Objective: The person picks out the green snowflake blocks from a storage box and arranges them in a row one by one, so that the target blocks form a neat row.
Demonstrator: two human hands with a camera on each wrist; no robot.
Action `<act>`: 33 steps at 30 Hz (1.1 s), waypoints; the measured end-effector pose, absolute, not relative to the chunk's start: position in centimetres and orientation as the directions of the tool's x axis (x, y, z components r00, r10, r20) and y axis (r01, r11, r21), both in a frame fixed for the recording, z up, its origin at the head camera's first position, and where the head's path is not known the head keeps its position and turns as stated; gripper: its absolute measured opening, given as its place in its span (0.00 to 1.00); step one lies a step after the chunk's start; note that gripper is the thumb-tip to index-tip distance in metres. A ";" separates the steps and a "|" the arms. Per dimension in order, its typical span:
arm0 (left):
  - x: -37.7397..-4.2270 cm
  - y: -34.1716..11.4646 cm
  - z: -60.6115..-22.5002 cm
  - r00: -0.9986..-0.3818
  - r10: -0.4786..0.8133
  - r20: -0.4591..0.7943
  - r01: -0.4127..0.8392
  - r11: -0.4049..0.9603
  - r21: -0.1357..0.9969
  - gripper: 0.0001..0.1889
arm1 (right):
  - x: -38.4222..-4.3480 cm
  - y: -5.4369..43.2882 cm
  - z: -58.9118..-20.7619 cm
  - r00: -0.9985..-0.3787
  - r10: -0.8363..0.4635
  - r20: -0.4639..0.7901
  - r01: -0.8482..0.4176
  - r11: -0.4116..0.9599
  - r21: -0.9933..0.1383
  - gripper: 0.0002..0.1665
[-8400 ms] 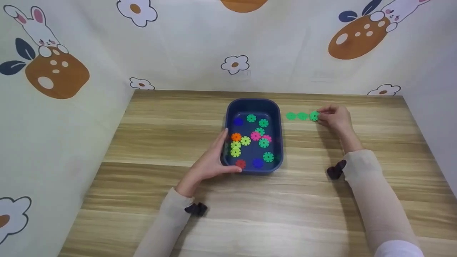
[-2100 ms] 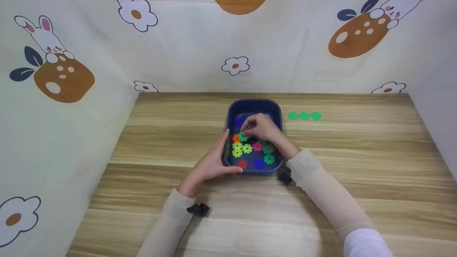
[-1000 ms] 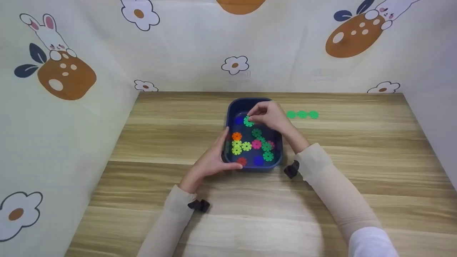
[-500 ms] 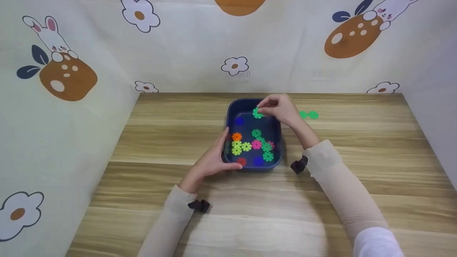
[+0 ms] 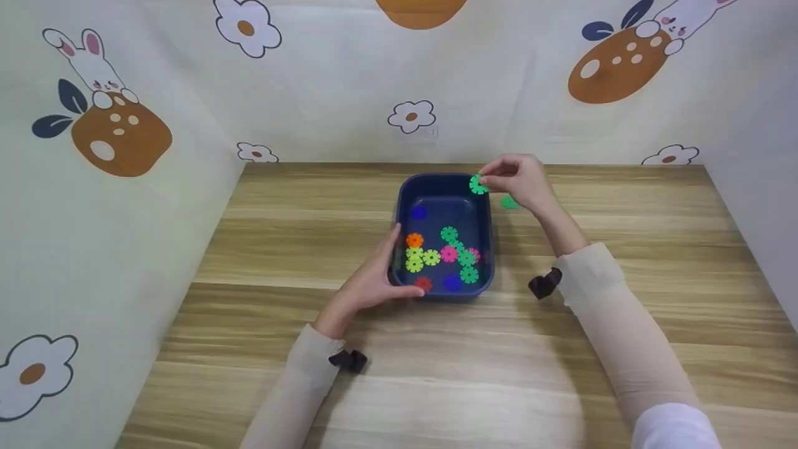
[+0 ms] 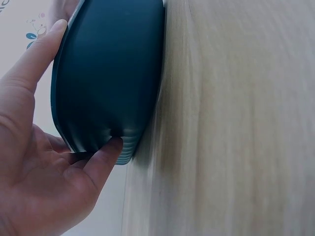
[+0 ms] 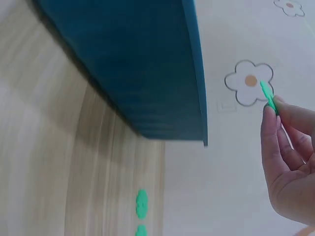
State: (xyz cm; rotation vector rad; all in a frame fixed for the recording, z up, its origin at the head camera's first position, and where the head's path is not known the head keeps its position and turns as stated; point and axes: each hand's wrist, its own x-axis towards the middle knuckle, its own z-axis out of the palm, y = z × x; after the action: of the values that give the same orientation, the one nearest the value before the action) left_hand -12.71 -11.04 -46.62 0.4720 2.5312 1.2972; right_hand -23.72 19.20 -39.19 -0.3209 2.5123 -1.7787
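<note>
My left hand (image 5: 369,279) grips the near left corner of a dark blue plastic bin (image 5: 458,297), thumb along the front, fingers up the left side; the left wrist view shows fingertips against its outer wall. My right hand (image 5: 522,181) pinches a green snowflake disc (image 5: 477,184) over the bin's far right rim, edge-on in the right wrist view. On the table right of the bin lies a green disc (image 5: 509,202), its row partly hidden by the right hand. Inside the bin are several discs: green (image 5: 469,274), yellow (image 5: 414,264), pink (image 5: 449,254), orange (image 5: 414,240), red (image 5: 423,284) and blue (image 5: 419,212).
The bin stands on a wood-grain table (image 5: 262,249). A pale cloth with printed flowers and rabbits (image 5: 324,93) rises behind and at the left. Black wrist cameras sit at the left cuff (image 5: 348,360) and right cuff (image 5: 545,284).
Earlier my right hand set down the third green disc of the row, then picked another from the bin. It has carried this disc up and rightward to the rim. The left hand stays put.
</note>
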 end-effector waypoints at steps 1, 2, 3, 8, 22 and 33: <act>-12.7 -11.0 -46.6 -0.914 0.399 -0.080 0.169 0.550 0.818 0.67 | -23.7 19.5 -39.2 -0.978 -0.188 0.086 -0.143 0.316 -0.938 0.15; -12.7 -11.0 -46.6 -0.913 0.398 -0.082 0.167 0.552 0.817 0.67 | -23.8 19.8 -39.2 -0.980 -0.181 0.088 -0.143 0.313 -0.939 0.15; -12.7 -11.0 -46.6 -0.913 0.399 -0.083 0.167 0.553 0.816 0.67 | -23.8 20.1 -39.2 -0.981 -0.173 0.092 -0.142 0.309 -0.940 0.15; -12.6 -11.1 -46.6 -0.914 0.400 -0.072 0.179 0.555 0.812 0.68 | -23.8 21.7 -39.0 -0.985 -0.132 0.107 -0.143 0.297 -0.944 0.14; -12.5 -11.1 -46.6 -0.916 0.393 -0.076 0.173 0.558 0.811 0.69 | -24.2 26.4 -39.8 -0.996 -0.023 0.082 -0.085 0.248 -0.965 0.15; -12.7 -11.1 -46.7 -0.913 0.401 -0.073 0.174 0.546 0.820 0.69 | -23.9 29.2 -40.9 -0.997 0.068 0.028 -0.022 0.088 -0.996 0.07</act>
State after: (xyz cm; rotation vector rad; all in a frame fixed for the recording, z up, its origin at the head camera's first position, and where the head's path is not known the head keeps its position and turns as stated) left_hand -12.72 -11.10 -46.70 0.4816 2.5322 1.3008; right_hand -23.92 29.17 -40.89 0.0502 2.3650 -2.1673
